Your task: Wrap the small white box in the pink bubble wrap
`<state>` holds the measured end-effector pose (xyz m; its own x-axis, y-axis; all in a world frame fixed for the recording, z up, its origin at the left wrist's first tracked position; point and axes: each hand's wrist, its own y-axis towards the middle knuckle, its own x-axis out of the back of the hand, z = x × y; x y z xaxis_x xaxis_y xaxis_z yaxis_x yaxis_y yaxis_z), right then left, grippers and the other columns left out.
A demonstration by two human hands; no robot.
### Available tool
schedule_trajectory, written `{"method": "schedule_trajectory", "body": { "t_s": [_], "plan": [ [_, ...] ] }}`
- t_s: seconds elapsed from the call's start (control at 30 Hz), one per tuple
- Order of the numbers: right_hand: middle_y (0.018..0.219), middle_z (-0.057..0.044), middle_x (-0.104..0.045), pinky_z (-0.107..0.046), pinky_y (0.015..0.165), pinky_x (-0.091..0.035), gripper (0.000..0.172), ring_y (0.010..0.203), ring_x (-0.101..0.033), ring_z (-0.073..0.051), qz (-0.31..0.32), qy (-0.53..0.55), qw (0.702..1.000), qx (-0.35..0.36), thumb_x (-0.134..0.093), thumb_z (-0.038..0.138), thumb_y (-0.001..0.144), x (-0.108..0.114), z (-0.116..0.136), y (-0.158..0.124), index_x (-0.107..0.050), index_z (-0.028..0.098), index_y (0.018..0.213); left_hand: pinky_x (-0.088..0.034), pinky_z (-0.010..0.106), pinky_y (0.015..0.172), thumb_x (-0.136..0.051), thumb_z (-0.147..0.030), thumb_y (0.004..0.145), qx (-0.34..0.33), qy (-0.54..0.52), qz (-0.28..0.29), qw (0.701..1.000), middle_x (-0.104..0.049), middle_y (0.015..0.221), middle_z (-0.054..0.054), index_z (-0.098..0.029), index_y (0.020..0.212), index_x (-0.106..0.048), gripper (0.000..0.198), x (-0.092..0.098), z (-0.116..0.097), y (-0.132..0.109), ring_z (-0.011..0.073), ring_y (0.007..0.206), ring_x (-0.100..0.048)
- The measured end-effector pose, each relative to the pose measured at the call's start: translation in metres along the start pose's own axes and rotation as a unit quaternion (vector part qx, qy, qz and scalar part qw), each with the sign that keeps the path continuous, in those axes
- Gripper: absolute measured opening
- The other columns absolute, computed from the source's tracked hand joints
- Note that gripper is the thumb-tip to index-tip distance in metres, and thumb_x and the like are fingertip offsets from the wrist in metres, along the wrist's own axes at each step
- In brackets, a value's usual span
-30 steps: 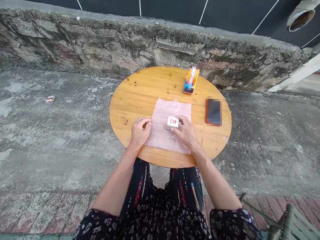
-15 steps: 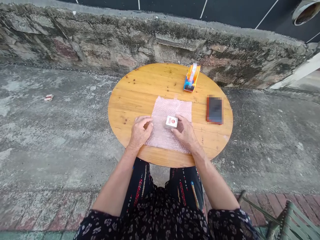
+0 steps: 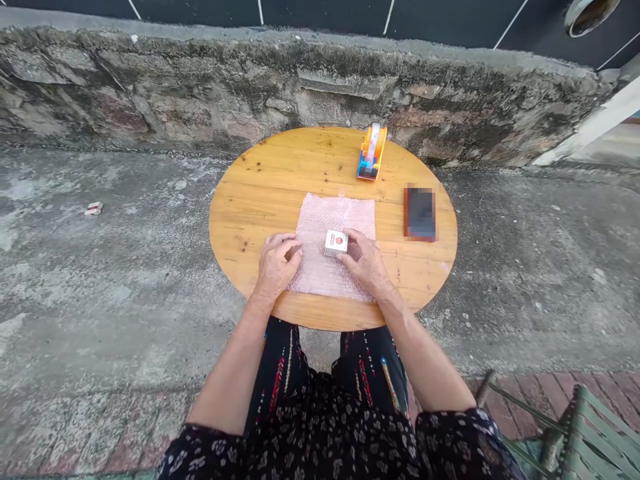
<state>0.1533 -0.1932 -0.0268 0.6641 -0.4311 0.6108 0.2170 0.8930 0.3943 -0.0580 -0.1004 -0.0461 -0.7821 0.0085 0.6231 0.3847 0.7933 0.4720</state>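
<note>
A small white box (image 3: 335, 243) with red print on its top sits upright on a sheet of pinkish bubble wrap (image 3: 320, 277). My right hand (image 3: 367, 265) has its thumb and forefinger at the near and far right corners of the box, gripping it from the right side. At the wrap's left edge rests my left hand (image 3: 278, 265), fingers loosely curved with a gap between thumb and forefinger. It holds nothing that I can see. The wrap lies flat on a round wooden table (image 3: 255, 200).
A yellow and blue tape dispenser (image 3: 371, 153) stands at the table's far side. A dark, pixelated flat object with a red edge (image 3: 420, 213) lies at the right. Behind runs a low stone wall (image 3: 225, 100). A green chair (image 3: 575, 427) is at lower right.
The view has shifted slightly, moving the table a little leftward in the picture. Both hands and the box stay in nearly the same places on the wrap.
</note>
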Motion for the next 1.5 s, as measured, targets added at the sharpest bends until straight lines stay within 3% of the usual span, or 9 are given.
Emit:
{"method": "schedule_trajectory", "body": {
  "t_s": [1.1, 1.27, 1.33, 1.4, 1.5],
  "plan": [
    [0.126, -0.008, -0.065, -0.050, 0.103, -0.042, 0.052, 0.115, -0.061, -0.029, 0.014, 0.000, 1.000, 0.010, -0.065, 0.022, 0.077, -0.002, -0.003, 0.000, -0.055, 0.025, 0.128, -0.046, 0.045, 0.097, -0.057, -0.013, 0.079, -0.008, 0.029, 0.004, 1.000, -0.067, 0.109, 0.006, -0.023, 0.090, -0.072, 0.021, -0.001, -0.003, 0.000, 0.0273, 0.108, -0.056],
    [0.137, -0.011, -0.057, -0.053, 0.102, -0.040, 0.055, 0.125, -0.053, -0.031, 0.016, -0.041, 0.999, 0.024, -0.066, 0.025, 0.080, 0.015, 0.011, -0.007, -0.051, 0.024, 0.132, -0.046, 0.045, 0.097, -0.056, -0.012, 0.079, -0.011, 0.027, 0.003, 1.000, -0.067, 0.108, 0.007, -0.022, 0.090, -0.072, 0.021, -0.001, -0.003, 0.000, 0.0267, 0.108, -0.057],
    [0.130, -0.009, -0.061, -0.052, 0.101, -0.039, 0.044, 0.122, -0.055, -0.031, 0.010, -0.072, 0.997, 0.036, -0.065, 0.027, 0.083, 0.029, 0.023, -0.020, -0.056, 0.027, 0.126, -0.045, 0.045, 0.098, -0.057, -0.013, 0.079, -0.012, 0.024, 0.003, 1.000, -0.067, 0.108, 0.007, -0.022, 0.090, -0.072, 0.021, -0.001, -0.002, 0.001, 0.0265, 0.108, -0.057],
    [0.116, -0.006, -0.068, -0.049, 0.097, -0.041, 0.031, 0.111, -0.060, -0.029, 0.051, -0.092, 0.991, 0.087, -0.066, 0.029, 0.085, 0.041, 0.035, -0.036, -0.062, 0.028, 0.116, -0.045, 0.044, 0.099, -0.057, -0.013, 0.080, -0.012, 0.021, 0.001, 1.000, -0.067, 0.108, 0.007, -0.022, 0.089, -0.072, 0.020, -0.001, -0.002, 0.001, 0.0261, 0.108, -0.057],
    [0.117, -0.007, -0.067, -0.049, 0.094, -0.041, 0.025, 0.106, -0.059, -0.029, 0.136, -0.155, 0.970, 0.130, -0.069, 0.028, 0.084, 0.046, 0.047, -0.060, -0.066, 0.026, 0.109, -0.045, 0.043, 0.098, -0.056, -0.015, 0.080, -0.012, 0.012, -0.013, 1.000, -0.068, 0.106, 0.007, -0.022, 0.087, -0.073, 0.019, -0.002, -0.001, 0.001, 0.0255, 0.106, -0.058]
  ]
}}
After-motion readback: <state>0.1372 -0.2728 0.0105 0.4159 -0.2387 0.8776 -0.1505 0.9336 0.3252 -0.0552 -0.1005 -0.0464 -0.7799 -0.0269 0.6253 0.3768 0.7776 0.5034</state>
